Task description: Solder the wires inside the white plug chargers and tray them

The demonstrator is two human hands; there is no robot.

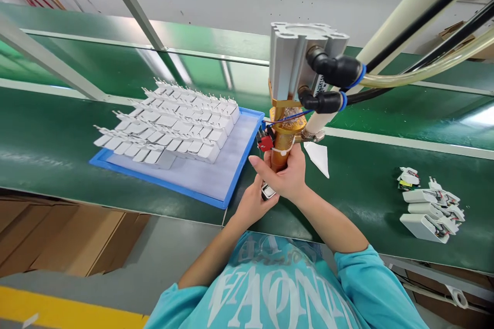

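In front of me stands a handheld-sized pneumatic tool with a silver air cylinder [289,61] on top and a gold-brown barrel [280,158] below. A red switch [265,143] is fixed to its side. My right hand [289,177] is closed around the lower barrel, thumb pointing left. Below it, my left hand [252,203] grips a small white adapter housing [267,191] right under the barrel's lower end. Most of that housing is hidden by my fingers, and whether the barrel touches it cannot be seen.
Left on the green bench [347,164] lies a blue-rimmed tray [231,190] with rows of white plug adapters [173,123]. At right are several opened adapters [428,211] with wires. White paper [318,158] lies behind the tool; air hoses [417,69] run off right. Cardboard boxes [85,239] stand lower left.
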